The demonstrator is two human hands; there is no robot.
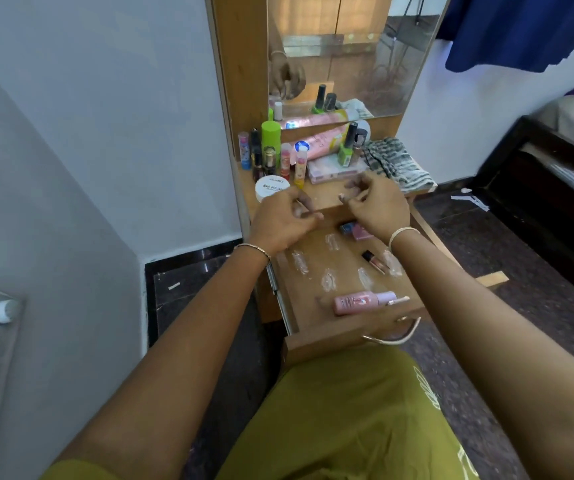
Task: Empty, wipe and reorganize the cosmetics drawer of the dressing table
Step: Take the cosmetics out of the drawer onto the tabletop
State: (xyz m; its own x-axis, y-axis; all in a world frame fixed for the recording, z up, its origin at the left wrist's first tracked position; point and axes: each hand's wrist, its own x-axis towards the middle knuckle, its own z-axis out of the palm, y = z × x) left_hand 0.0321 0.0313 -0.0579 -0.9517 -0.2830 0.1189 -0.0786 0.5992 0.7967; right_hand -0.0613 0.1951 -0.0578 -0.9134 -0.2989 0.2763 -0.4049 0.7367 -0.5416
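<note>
The wooden drawer [316, 337] of the dressing table is pulled out towards me. In it lie a pink bottle [358, 303], a small nail polish bottle [374, 261], small boxes [355, 231] at the back and several clear plastic bits [329, 280]. Both hands hover over the tabletop's front edge [330, 202], above the back of the drawer. My left hand [282, 220] has loosely curled fingers with nothing in them. My right hand [377, 202] pinches thumb and forefinger together; a tiny pale spot shows there, and I cannot make out whether it is an object.
The tabletop holds a white nail polish jar [271, 188], a green-capped bottle [271, 135], lip balms [299, 168], a pink tube [323, 140], a palette box [334, 169] and a striped cloth [396, 161] under the mirror [348, 46]. A bed [555, 168] stands right, a wall [71, 168] left.
</note>
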